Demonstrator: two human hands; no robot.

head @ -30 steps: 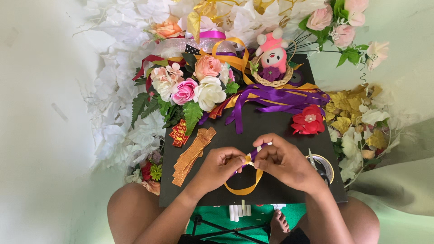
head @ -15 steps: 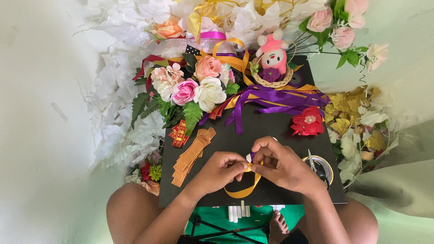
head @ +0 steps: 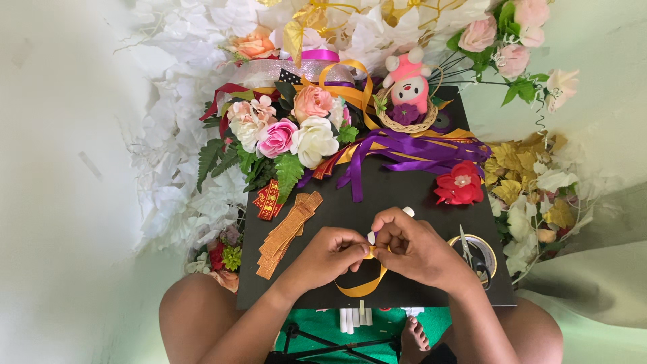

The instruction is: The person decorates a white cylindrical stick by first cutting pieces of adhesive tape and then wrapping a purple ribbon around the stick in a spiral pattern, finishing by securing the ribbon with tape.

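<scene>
Both hands' grip pinched on orange ribbon (head: 364, 286), left hand (head: 331, 255), right hand (head: 416, 248); loop formed, unfinished; cut strips (head: 286, 232) left.

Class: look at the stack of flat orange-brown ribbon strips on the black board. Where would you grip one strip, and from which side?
Grip the top strip of the ribbon strips by its upper end, coming from the right over the bare black board. The strips lie flat and fanned, ends staggered there; flowers crowd the left side.
</scene>
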